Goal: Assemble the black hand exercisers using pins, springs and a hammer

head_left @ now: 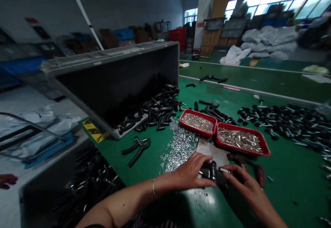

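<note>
My left hand (191, 171) and my right hand (240, 183) meet over the green table (284, 173) near its front edge. Together they grip a small black handle part (210, 171) with a silver bolt (224, 169) at its right side. A loose pile of silver washers (178, 147) lies just beyond my left hand. Two red trays stand behind the hands: the left red tray (184, 120) holds small silver pieces, the right red tray (266, 150) holds silver bolts.
A grey crate (116, 66) lies tipped on its side at the left, spilling black handles (155, 112). Two black handles (138, 147) lie apart on the table. A heap of black handles with bolts (287, 119) fills the right. A bin of black parts (88, 183) stands below left.
</note>
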`<state>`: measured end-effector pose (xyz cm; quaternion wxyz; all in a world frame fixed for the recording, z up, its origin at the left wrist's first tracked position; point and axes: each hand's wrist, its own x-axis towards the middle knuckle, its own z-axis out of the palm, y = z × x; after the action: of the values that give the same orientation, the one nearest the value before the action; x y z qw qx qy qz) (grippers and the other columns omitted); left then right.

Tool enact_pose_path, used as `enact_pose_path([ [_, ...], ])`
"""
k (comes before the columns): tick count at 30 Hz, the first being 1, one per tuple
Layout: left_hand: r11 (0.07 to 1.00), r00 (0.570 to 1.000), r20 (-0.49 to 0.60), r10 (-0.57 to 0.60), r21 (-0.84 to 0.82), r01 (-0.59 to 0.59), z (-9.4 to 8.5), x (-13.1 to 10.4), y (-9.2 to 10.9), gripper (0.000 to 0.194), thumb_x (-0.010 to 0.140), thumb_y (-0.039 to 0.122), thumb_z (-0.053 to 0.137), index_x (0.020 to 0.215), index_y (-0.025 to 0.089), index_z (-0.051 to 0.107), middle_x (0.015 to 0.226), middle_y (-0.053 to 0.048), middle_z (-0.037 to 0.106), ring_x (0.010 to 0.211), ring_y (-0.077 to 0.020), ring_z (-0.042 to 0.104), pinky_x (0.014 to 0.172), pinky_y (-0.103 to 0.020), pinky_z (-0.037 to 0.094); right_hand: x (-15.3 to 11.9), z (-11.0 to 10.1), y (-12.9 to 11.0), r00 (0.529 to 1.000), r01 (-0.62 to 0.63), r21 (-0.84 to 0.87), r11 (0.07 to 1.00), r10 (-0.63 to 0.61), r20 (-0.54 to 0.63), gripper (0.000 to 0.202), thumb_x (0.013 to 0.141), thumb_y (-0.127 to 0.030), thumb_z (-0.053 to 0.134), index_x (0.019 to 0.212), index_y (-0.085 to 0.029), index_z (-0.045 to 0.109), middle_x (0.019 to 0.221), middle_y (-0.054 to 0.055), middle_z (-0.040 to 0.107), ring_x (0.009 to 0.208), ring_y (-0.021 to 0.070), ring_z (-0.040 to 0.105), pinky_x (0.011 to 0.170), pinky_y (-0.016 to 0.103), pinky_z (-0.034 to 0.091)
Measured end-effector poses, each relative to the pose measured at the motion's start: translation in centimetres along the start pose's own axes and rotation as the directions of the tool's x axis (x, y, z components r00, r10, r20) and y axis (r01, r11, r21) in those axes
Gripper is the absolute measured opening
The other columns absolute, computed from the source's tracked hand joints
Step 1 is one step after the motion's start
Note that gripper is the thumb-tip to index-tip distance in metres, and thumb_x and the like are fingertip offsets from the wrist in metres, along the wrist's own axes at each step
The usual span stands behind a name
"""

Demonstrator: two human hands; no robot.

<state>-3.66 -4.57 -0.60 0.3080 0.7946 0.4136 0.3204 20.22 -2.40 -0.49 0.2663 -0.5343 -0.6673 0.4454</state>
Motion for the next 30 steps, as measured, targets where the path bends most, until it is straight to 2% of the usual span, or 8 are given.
enact_pose_path([
  [3, 0.988, 0.998, 0.019, 0.056, 0.144, -0.058, -2.7, 0.4, -0.4, 0.083, 0.083, 0.056, 0.066, 0.149, 0.022, 0.029, 0.142, -0.016, 0.046, 0.133, -0.0312, 0.041, 0.111, -0.051, 0.037, -0.8, 0.2, -0.1, 0.987, 0.133, -0.103, 0.986, -0.141, -0.078, 0.030, 0.090, -0.050, 0.057, 0.100, -0.023, 0.067, 0.099, 0.007, 0.071, 0.096, 0.0258, 0.067, 0.084, 0.036, 0.054],
  [5, 0.965, 0.991, -0.087, 0.105, 0.249, -0.081, -6.0, 2.6, -1.9, 0.062, 0.093, 0.046, 0.056, 0.147, 0.024, 0.034, 0.141, -0.013, 0.047, 0.133, -0.0275, 0.041, 0.113, -0.050, 0.034, -1.6, 0.0, 0.2, 0.961, 0.213, -0.207, 0.955, -0.243, -0.130, 0.025, 0.091, -0.045, 0.057, 0.102, -0.024, 0.065, 0.105, 0.007, 0.069, 0.102, 0.0256, 0.065, 0.092, 0.039, 0.051],
  [8, 0.910, 0.967, -0.214, 0.141, 0.412, -0.041, -11.4, 8.7, -5.2, 0.036, 0.099, 0.027, 0.045, 0.134, 0.023, 0.054, 0.129, -0.010, 0.058, 0.124, -0.0230, 0.049, 0.109, -0.046, 0.038, -2.8, -0.4, 0.5, 0.949, 0.202, -0.254, 0.946, -0.253, -0.188, 0.023, 0.093, -0.041, 0.055, 0.111, -0.027, 0.061, 0.112, 0.006, 0.069, 0.105, 0.0242, 0.066, 0.094, 0.038, 0.052],
  [11, 0.785, 0.994, -0.111, 0.007, 0.617, 0.064, -15.1, 16.1, -8.9, 0.032, 0.095, 0.017, 0.047, 0.121, 0.019, 0.065, 0.120, -0.010, 0.066, 0.116, -0.0241, 0.055, 0.102, -0.043, 0.042, -3.5, -0.4, 0.3, 0.947, 0.112, -0.197, 0.974, -0.164, -0.277, 0.025, 0.096, -0.040, 0.051, 0.118, -0.028, 0.054, 0.116, 0.005, 0.069, 0.102, 0.0225, 0.069, 0.088, 0.035, 0.056],
  [15, 0.698, 0.967, 0.196, -0.160, 0.716, -0.030, -14.8, 24.4, -12.8, 0.039, 0.088, 0.009, 0.050, 0.118, 0.023, 0.069, 0.120, -0.005, 0.069, 0.112, -0.0184, 0.059, 0.099, -0.028, 0.042, -3.1, 0.4, -0.1, 0.909, 0.058, -0.029, 0.998, -0.064, -0.412, 0.023, 0.096, -0.041, 0.050, 0.115, -0.027, 0.047, 0.116, 0.009, 0.070, 0.099, 0.0230, 0.071, 0.084, 0.037, 0.057],
  [20, 0.701, 0.925, 0.291, -0.245, 0.712, -0.038, -11.6, 29.3, -15.8, 0.027, 0.076, 0.009, 0.065, 0.097, 0.022, 0.076, 0.099, -0.005, 0.074, 0.097, -0.0194, 0.063, 0.088, -0.025, 0.044, -1.1, 1.0, -0.3, 0.887, -0.005, 0.422, 0.907, 0.199, -0.416, 0.027, 0.097, -0.046, 0.049, 0.114, -0.026, 0.040, 0.091, 0.006, 0.074, 0.074, 0.0216, 0.073, 0.074, 0.038, 0.058],
  [25, 0.662, 0.957, 0.173, -0.234, 0.749, 0.027, -10.9, 29.0, -16.3, 0.005, 0.077, 0.007, 0.069, 0.072, 0.009, 0.067, 0.090, -0.011, 0.068, 0.101, -0.0220, 0.055, 0.097, -0.032, 0.037, 0.7, 0.4, 0.2, 0.886, 0.021, 0.696, 0.717, 0.309, -0.345, 0.033, 0.091, -0.044, 0.062, 0.114, -0.024, 0.049, 0.085, 0.003, 0.073, 0.069, 0.0157, 0.069, 0.071, 0.031, 0.055],
  [30, 0.649, 0.981, -0.156, -0.112, 0.736, 0.191, -14.0, 27.0, -12.7, 0.018, 0.096, 0.016, 0.052, 0.108, 0.002, 0.052, 0.103, -0.011, 0.061, 0.106, -0.0212, 0.051, 0.102, -0.041, 0.033, 0.2, 0.1, 0.3, 0.920, -0.189, 0.869, 0.458, 0.391, -0.006, 0.033, 0.084, -0.041, 0.073, 0.103, -0.015, 0.066, 0.094, 0.007, 0.071, 0.069, 0.0113, 0.064, 0.068, 0.025, 0.053],
])
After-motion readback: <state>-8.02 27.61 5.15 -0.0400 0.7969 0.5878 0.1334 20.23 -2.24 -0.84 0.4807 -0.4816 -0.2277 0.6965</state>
